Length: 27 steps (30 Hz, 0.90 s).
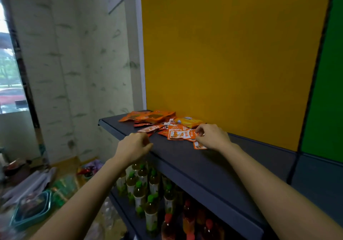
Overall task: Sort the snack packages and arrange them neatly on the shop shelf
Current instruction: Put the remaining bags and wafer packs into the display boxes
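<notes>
A loose heap of snack packages lies at the far left end of the dark grey shelf (185, 158). Larger orange packets (148, 116) lie at the back, a yellow packet (188, 121) sits to their right, and small orange-and-white sachets (179, 134) are spread in front. My right hand (211, 136) rests at the right edge of the sachets, its fingers pinching a small orange sachet (199, 145). My left hand (134, 146) hovers at the shelf's front edge just left of the heap, fingers curled, with nothing visibly in it.
An orange panel (232, 54) backs the shelf, with a green panel (326, 91) to its right. Several green-capped tea bottles (141, 189) and red-capped bottles (187, 215) stand on the lower shelf. A teal basket (31, 210) and clutter lie on the floor at left.
</notes>
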Available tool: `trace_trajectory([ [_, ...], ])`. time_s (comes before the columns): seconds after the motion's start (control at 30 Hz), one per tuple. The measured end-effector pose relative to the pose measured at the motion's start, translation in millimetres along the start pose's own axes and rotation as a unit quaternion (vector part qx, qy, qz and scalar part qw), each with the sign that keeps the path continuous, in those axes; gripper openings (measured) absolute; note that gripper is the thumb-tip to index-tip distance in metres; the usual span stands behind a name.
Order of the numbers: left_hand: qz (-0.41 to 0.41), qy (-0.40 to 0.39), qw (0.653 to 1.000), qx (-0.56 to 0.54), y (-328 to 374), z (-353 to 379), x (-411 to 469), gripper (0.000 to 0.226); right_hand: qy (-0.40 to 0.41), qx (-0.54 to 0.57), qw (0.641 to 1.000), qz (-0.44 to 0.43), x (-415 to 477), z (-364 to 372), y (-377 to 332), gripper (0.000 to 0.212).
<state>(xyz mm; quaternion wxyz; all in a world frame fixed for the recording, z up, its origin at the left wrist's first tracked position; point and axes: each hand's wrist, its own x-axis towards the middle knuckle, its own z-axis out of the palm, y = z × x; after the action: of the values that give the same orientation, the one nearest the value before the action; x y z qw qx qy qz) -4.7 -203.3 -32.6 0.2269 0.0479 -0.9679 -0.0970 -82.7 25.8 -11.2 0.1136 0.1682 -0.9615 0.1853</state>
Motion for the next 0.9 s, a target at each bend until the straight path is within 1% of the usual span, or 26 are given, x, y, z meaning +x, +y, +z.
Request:
trace_trajectory([
  [0.1, -0.007, 0.002, 1.0, -0.004, -14, 14, 41, 0.022, -0.003, 0.001, 1.0, 0.031, 43, 6, 6, 0.031],
  [0.2, -0.005, 0.031, 0.999, -0.016, -29, 29, 76, 0.024, -0.006, 0.032, 0.997, 0.071, 84, 15, 15, 0.032],
  [0.27, -0.006, 0.049, 0.998, -0.027, -41, 37, 97, 0.024, -0.021, 0.049, 0.994, 0.099, 107, 24, 19, 0.039],
  [0.33, -0.007, 0.044, 0.999, -0.03, -54, 45, 115, 0.027, -0.034, 0.048, 0.99, 0.127, 124, 34, 20, 0.049],
  [0.4, -0.006, 0.047, 0.998, -0.036, -65, 51, 132, 0.028, -0.027, 0.042, 0.987, 0.156, 136, 39, 22, 0.055],
  [0.5, -0.007, 0.059, 0.996, -0.064, -85, 62, 162, 0.024, -0.022, 0.04, 0.979, 0.197, 158, 46, 22, 0.062],
  [0.6, 0.007, 0.052, 0.995, -0.08, -105, 75, 196, 0.021, -0.049, 0.049, 0.97, 0.235, 179, 54, 19, 0.069],
  [0.7, 0.013, 0.052, 0.995, -0.087, -122, 80, 230, 0.02, -0.083, 0.093, 0.952, 0.278, 198, 62, 14, 0.074],
  [0.73, 0.015, 0.051, 0.995, -0.088, -128, 82, 242, 0.022, -0.084, 0.11, 0.945, 0.295, 204, 65, 12, 0.076],
  [0.8, 0.008, 0.035, 0.996, -0.085, -136, 83, 264, 0.036, -0.072, 0.124, 0.935, 0.324, 216, 71, 10, 0.084],
  [0.9, -0.013, -0.047, 0.996, -0.073, -148, 92, 297, 0.062, -0.028, 0.136, 0.919, 0.368, 232, 82, 10, 0.107],
])
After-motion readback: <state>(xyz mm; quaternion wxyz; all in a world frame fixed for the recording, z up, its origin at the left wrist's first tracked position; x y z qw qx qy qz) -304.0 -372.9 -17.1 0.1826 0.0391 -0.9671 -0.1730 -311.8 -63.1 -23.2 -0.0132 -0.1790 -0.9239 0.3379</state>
